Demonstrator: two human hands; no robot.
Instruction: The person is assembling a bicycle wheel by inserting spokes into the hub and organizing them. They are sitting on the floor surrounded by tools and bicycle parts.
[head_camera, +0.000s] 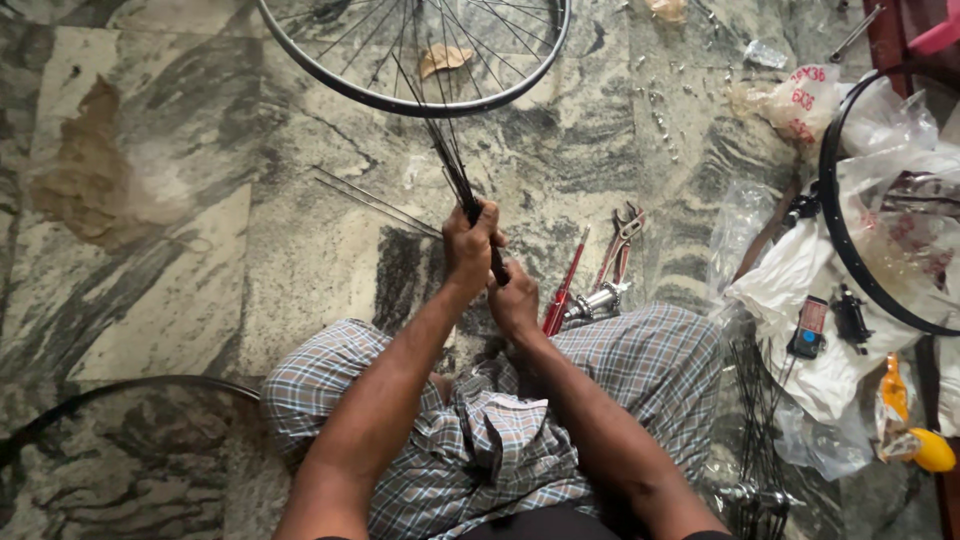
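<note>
Wheel rim (400, 100) ahead on floor; screwdriver (563, 290), pliers (618, 245) beside right hand (515, 300). Spoke bundle (455, 170) gripped by left hand (470, 245), closed tight; lower end clasped by right hand.

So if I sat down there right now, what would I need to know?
Left hand: closed around the upper part of a bundle of black spokes.
Right hand: gripping the bundle's lower end.
Spoked wheel rim: flat on the stone floor ahead.
Red screwdriver, pliers and a metal hub: just right of the hands.
Loose spokes: on the floor to the left.
Done: spokes gathered. Left: cannot tell.
</note>
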